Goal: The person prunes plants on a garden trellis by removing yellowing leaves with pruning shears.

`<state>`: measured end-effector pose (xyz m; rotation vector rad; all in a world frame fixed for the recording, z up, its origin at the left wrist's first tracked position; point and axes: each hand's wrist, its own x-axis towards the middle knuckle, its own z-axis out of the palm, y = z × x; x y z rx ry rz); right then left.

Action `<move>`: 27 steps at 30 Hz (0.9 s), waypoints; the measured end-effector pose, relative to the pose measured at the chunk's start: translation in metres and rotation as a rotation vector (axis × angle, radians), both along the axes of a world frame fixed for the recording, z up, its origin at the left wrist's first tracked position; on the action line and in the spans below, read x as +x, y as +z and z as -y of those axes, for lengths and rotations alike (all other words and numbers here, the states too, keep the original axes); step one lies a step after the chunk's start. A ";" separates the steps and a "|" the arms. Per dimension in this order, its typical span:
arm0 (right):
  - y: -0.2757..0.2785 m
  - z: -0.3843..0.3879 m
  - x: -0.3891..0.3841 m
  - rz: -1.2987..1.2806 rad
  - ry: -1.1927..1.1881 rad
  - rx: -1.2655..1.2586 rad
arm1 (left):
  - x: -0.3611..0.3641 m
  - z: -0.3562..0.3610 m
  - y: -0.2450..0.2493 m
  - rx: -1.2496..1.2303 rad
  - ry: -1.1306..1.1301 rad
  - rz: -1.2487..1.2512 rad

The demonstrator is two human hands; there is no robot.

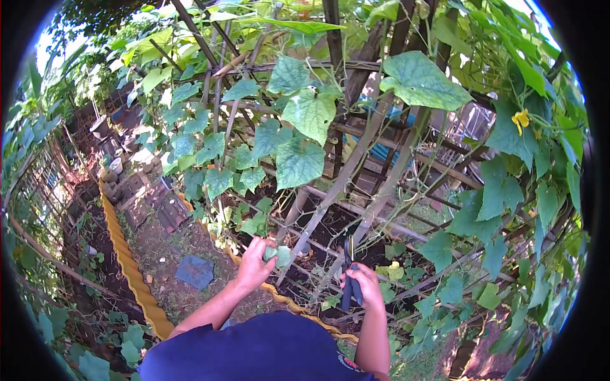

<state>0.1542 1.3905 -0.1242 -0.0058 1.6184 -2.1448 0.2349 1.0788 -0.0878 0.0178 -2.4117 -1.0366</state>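
My left hand (253, 265) is closed around a few green leaves (277, 254), which stick out past its fingertips beside the lattice. Some of what lies inside the fingers is hidden. In my right hand (365, 284) is a pair of pruning shears (348, 273) with dark handles, its narrow end pointing up toward the wooden trellis (375, 203). Thin vine stems (406, 193) and tendrils cross the slats just above the tool. Broad vine leaves (298, 162) hang on the trellis above my left hand.
Wavy yellow edging (130, 254) borders the dirt path on the left. A flat blue-grey slab (195, 272) lies on the path, with stacked tiles (166, 209) farther off. At upper right, a yellow flower (521, 119) hangs among dense leaves. Crossed slats stand close in front.
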 end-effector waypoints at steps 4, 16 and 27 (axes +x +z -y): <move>-0.021 0.000 0.033 0.113 -0.071 0.060 | 0.011 0.015 -0.039 0.075 0.062 0.091; -0.066 0.090 0.108 -0.257 -0.272 0.582 | 0.024 0.063 -0.113 0.166 -0.043 0.459; -0.108 0.085 0.151 -0.391 -0.492 0.709 | 0.020 0.062 -0.098 0.169 -0.203 0.303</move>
